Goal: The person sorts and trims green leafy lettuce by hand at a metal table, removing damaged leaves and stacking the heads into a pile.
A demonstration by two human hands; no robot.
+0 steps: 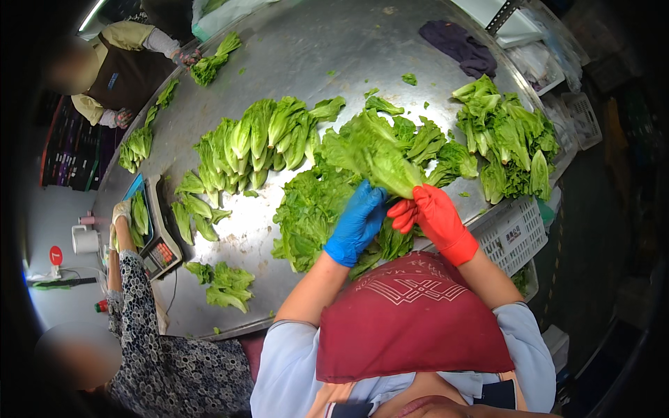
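Note:
My right hand [436, 222], in a red rubber glove, grips the stem end of a green lettuce head [384, 157]. The leaves of that head point away from me and are partly blurred. Just left of the stem is my left hand [358, 224], in a blue glove, with its fingers curled against the underside of the leaves. Whether a leaf is pinched in those fingers is hidden. Below both hands lies a heap of loose lettuce leaves [308, 214] on the metal table [334, 47]. A row of lettuce heads [256, 136] rests beyond it to the left.
More lettuce heads [504, 130] are piled at the right edge, above a white plastic crate [515, 235]. A dark cloth [460, 47] lies at the far right. On the left, a co-worker's gloved hand [121, 211] touches lettuce on a weighing scale [162, 251]. Another person's gloved hand [187, 57] holds lettuce.

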